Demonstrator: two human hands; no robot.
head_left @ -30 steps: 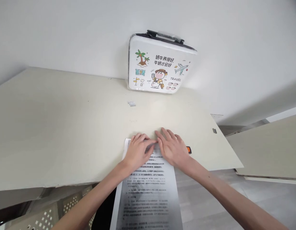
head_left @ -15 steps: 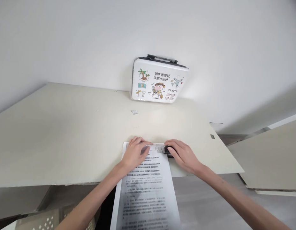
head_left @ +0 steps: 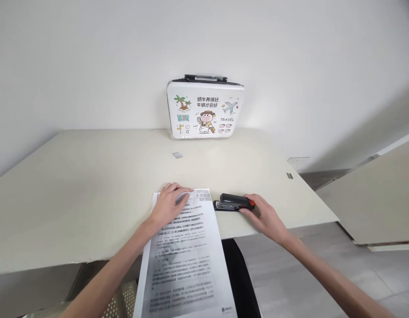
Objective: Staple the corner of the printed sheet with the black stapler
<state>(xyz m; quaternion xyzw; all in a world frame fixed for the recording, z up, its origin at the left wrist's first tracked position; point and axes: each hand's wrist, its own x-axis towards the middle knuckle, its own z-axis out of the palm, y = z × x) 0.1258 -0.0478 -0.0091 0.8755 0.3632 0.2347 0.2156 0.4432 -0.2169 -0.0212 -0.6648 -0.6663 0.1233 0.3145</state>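
Observation:
Printed sheets of paper point(head_left: 187, 260) lie at the table's front edge, their lower part hanging over it. My left hand point(head_left: 171, 201) rests on their upper left part, thumb apart from the stretched fingers, touching the paper from above. To the right of the sheets is a black stapler point(head_left: 233, 202) with an orange-red part at its back end. My right hand point(head_left: 262, 214) grips that back end between thumb and fingers. The stapler's front lies beside the paper's right edge, its upper arm raised off the base.
A white carry case point(head_left: 204, 110) with cartoon prints stands at the back against the wall. Strips of staples point(head_left: 177, 155) lie on the table point(head_left: 91, 190); another small strip point(head_left: 289, 176) is near the right edge. A pale panel point(head_left: 373, 203) stands at the right.
My right hand has drawn the stapler rightward off the paper's upper right corner and now holds it by the back end. The left hand stays on the sheets. The view has shifted.

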